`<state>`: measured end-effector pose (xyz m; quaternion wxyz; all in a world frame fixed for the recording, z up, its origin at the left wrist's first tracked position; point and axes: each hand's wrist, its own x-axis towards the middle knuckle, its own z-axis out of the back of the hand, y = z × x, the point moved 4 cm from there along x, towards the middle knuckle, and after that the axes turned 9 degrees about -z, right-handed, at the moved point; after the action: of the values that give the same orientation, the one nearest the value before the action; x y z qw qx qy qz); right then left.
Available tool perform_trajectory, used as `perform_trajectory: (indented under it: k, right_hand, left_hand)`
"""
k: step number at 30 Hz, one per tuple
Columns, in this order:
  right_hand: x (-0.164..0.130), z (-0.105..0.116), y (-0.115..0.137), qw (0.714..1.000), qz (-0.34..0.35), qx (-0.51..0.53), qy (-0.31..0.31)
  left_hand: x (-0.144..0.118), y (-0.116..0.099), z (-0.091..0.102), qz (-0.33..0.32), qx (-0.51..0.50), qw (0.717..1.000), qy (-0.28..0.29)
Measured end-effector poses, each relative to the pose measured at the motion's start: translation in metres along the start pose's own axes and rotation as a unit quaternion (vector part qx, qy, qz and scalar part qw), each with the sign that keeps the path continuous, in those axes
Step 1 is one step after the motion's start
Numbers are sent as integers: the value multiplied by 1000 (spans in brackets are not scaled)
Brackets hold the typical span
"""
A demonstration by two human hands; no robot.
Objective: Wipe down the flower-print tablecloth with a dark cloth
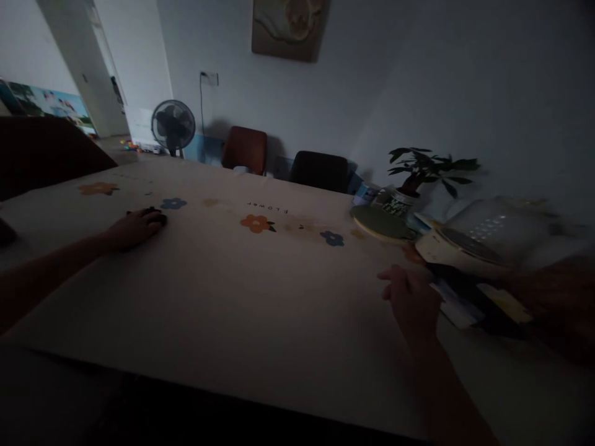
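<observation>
Left hand is covering a dark thing, grip unclear; right hand, fingers loosely parted, is showing well rightward.

Small black object: mostly covered by left hand, dark edge showing at the fingertips. On the pale tablecloth, just beside a blue printed flower. Too hidden to ID. Cloth's flat, orange/blue flower print, "FLOWER" lettering upside down.
</observation>
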<state>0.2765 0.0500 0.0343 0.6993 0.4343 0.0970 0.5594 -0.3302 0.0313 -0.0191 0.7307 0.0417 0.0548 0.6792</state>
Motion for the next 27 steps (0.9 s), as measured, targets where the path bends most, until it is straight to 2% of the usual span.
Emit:
perform_trajectory:
  k: [3,5,8,10,14,19,22,25,27]
  right_hand:
    - [-2,0,3,1000,10,5,7]
    - [-4,1,6,1000,17,7,6]
    - [-6,0,7,1000,19,18,6]
    - [-7,0,7,999,22,27,1]
    - [-7,4,8,998,48,33,-23]
    - [-4,13,4,996,43,61,-57]
    - [-3,16,0,994,26,78,-71]
    - [-2,20,-3,992,14,88,-86]
    - [-1,21,-3,994,7,74,-82]
  left_hand:
    - [-13,-40,-5,-71,-12,997,23]
    - [-24,-76,-3,-90,-58,994,12]
    - [-33,-142,5,-131,-136,982,-8]
    - [-33,-193,13,-196,-153,969,3]
    - [-15,-292,37,-323,-160,933,7]
    - [21,-414,60,-405,-207,891,-7]
    - [42,-484,68,-449,-231,860,-68]
    - [59,-535,70,-481,-219,841,-116]
    - [66,-552,68,-494,-213,834,-125]
